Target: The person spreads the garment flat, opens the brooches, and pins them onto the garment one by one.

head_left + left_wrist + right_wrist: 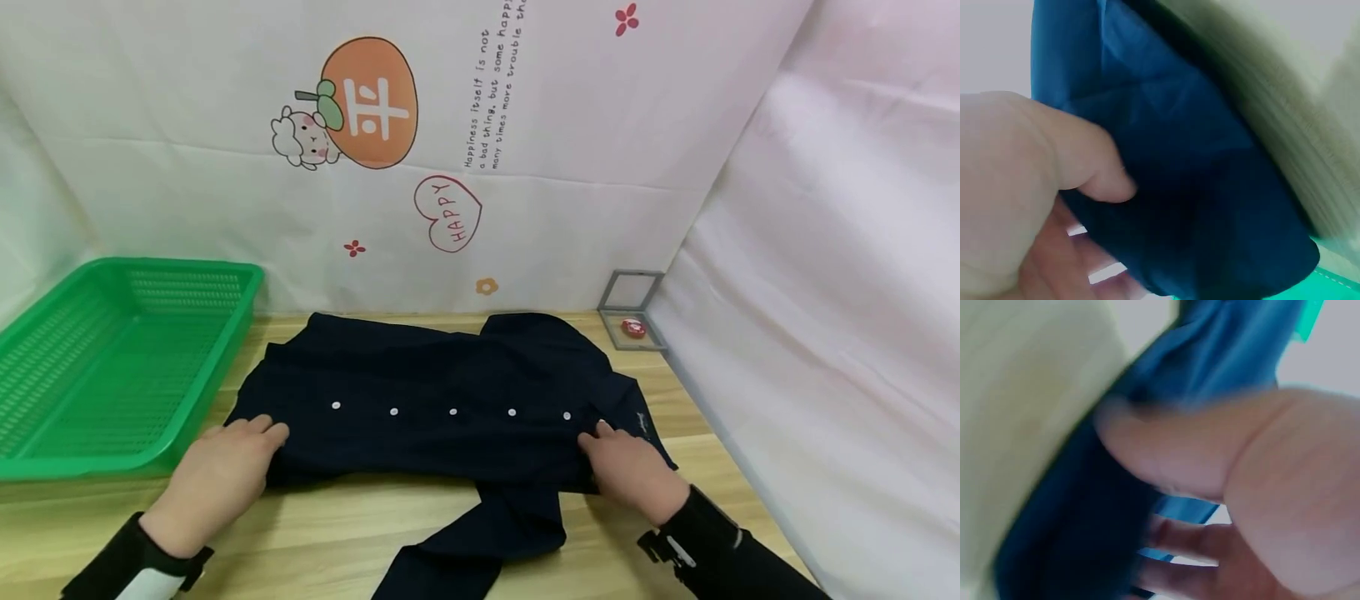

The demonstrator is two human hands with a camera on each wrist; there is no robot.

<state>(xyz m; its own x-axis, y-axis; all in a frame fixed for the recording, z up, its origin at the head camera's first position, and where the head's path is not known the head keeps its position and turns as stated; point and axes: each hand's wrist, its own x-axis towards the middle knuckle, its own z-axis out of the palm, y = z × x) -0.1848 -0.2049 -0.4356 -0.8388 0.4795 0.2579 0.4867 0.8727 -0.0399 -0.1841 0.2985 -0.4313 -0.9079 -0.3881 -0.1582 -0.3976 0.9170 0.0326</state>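
A dark navy shirt point(420, 375) with a row of several white buttons lies sideways across the wooden table, one sleeve point(480, 533) trailing toward the front edge. At the shirt's left end, my left hand point(228, 471) pinches the cloth; the left wrist view shows the thumb point(1107, 169) on top and the fingers behind the fabric. My right hand point(630, 467) pinches the near edge at the right end, close to the collar with small pale lettering. In the right wrist view its thumb point(1166, 447) presses the cloth, with the other fingers on the far side.
A green plastic basket point(247, 325) stands on the left, close to my left hand. At the back right sits a small open grey case point(611, 329) holding a red item point(633, 328). White printed cloth point(562, 233) hangs behind the table, and more white cloth borders the right side.
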